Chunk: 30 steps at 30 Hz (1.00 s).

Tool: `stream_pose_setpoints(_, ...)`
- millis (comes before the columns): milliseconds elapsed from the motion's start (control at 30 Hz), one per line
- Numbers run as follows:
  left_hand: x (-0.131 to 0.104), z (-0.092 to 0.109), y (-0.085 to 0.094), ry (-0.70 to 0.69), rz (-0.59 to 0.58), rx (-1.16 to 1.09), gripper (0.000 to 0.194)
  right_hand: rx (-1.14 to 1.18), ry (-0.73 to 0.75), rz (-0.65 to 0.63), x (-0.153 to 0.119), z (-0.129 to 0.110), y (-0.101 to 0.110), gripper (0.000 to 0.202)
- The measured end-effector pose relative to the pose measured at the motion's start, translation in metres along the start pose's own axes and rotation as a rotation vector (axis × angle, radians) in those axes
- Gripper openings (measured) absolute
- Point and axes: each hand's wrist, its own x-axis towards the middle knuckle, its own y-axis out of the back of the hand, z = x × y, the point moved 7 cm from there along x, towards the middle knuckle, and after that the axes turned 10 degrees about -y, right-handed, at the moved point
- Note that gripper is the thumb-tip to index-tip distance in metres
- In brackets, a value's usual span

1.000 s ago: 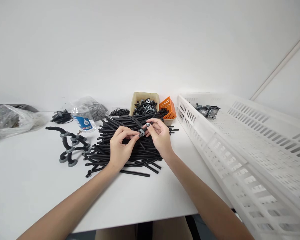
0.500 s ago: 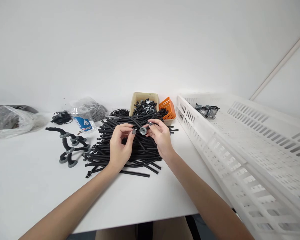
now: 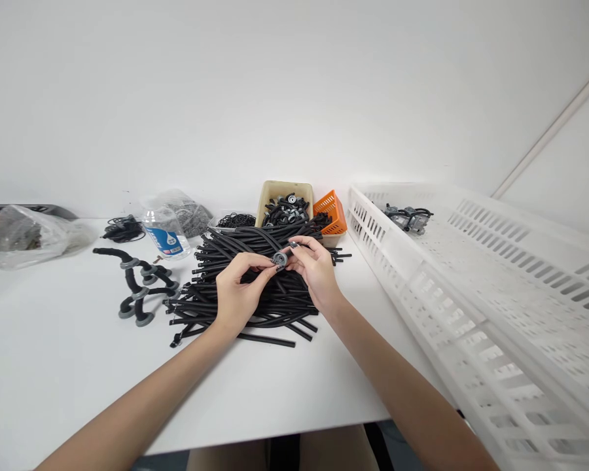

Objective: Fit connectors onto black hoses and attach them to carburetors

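Above a pile of black rubber hoses point(image 3: 255, 242), my right hand point(image 3: 317, 271) grips a grey round fitting point(image 3: 279, 259), its ringed face turned toward me. My left hand point(image 3: 243, 281) is closed in a pinch, thumb and fingertips right at the fitting's left edge. Whatever lies between those left fingertips is too small and covered to name. To the left of the pile, several short black hose pieces with grey round fittings point(image 3: 140, 288) stand in a cluster on the white table point(image 3: 78, 366).
Behind the pile stand a cream bin point(image 3: 262, 203) of similar parts and a tilted orange basket point(image 3: 340, 212). A clear bottle point(image 3: 167, 237), plastic bags point(image 3: 34, 239) and black cords point(image 3: 122, 229) lie left. On the right, a large white crate point(image 3: 422, 288) holds grey-and-black parts point(image 3: 410, 219).
My left hand has moved right, bringing its pinched fingertips against the fitting. My right hand keeps hold of the fitting nearly in place. A person's hand has appeared at the far left edge.
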Motion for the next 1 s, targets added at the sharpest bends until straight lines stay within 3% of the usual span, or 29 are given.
stream_pose_setpoints(233,0.004,0.000,0.004,-0.012,0.047,-0.013,0.008,-0.073,0.028,-0.028,-0.002,-0.002,-0.004,0.022)
stream_pose_setpoints(700,0.004,-0.008,-0.006,0.145,-0.035,-0.141,0.018,-0.253,0.157,-0.048,-0.003,-0.008,-0.007,0.020)
stream_pose_setpoints(1000,0.003,-0.007,-0.007,0.142,-0.037,-0.132,0.023,-0.263,0.169,-0.057,-0.004,-0.008,-0.007,0.019)
